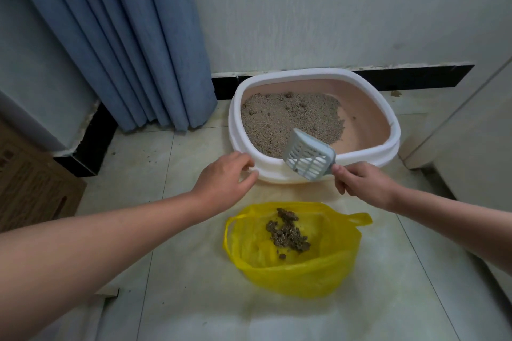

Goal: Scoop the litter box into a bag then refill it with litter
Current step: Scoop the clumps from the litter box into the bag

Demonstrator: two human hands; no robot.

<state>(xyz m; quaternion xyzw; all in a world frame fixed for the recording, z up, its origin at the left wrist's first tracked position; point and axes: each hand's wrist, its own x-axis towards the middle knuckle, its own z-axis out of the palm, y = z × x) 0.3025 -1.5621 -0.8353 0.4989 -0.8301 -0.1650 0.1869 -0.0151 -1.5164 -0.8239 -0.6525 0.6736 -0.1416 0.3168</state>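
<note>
left hand [225, 176] reaches forward, its grip curled on the near rim of the litter box [365, 158]. right hand [360, 184] has its grip pinched on the handle of the scoop [307, 158], which tilts over that rim. the yellow bag [291, 282] lies open on the floor just before the box.

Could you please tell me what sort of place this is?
Probably a corner of a home: a white-rimmed pink plastic litter box on pale floor tiles, against a wall beside long blue pleated curtains.

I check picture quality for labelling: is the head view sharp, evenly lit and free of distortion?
Head view: sharp on the litter box, scoop and yellow bag; light dim and soft, with a pale glare on the floor near the bottom edge; the wide-angle lens bends the curtain.
</note>
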